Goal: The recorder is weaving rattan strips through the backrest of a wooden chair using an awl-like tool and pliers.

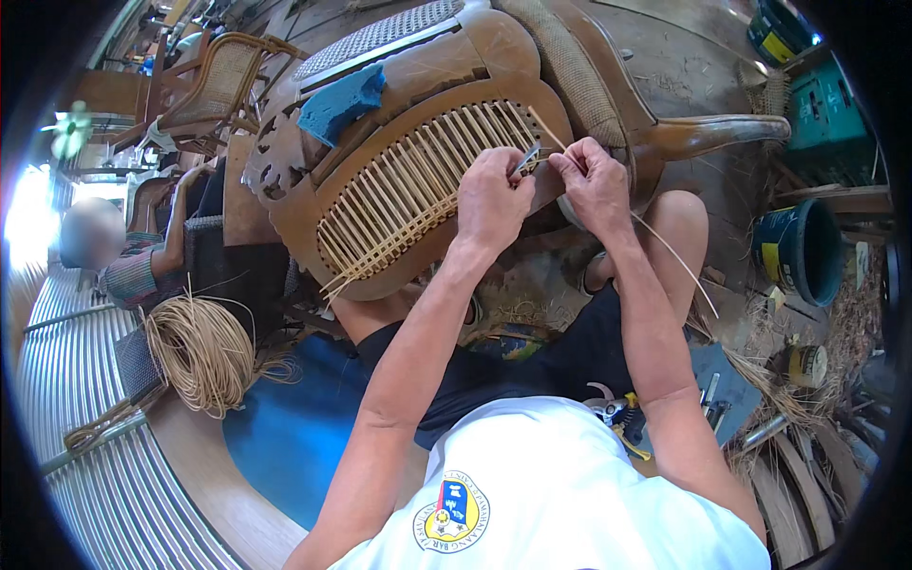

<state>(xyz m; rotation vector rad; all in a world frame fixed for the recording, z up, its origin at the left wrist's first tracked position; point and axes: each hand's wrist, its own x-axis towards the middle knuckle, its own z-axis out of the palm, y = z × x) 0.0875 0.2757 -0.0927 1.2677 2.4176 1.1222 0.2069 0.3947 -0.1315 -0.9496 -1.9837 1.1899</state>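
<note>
A carved wooden chair part (299, 221) lies across my knees, its opening strung with rows of cane strands (420, 167). Several crossing strands are woven along the edge nearest me. My left hand (495, 196) is over the right part of the cane, closed on a small thin metal tool (527, 155), whose exact kind I cannot tell. Close beside it, my right hand (593, 182) pinches a cane strand (677, 260) between thumb and fingers. One end rises past the frame's edge; a long tail hangs down to the right. The two hands nearly meet at the frame's right end.
A blue foam piece (342, 105) rests on the carved wood. At left are a coil of cane (199, 353) and a seated person (132, 267). Pruning shears (605, 406) lie near my right elbow. Dark buckets (798, 249) and a green crate (823, 121) stand at right.
</note>
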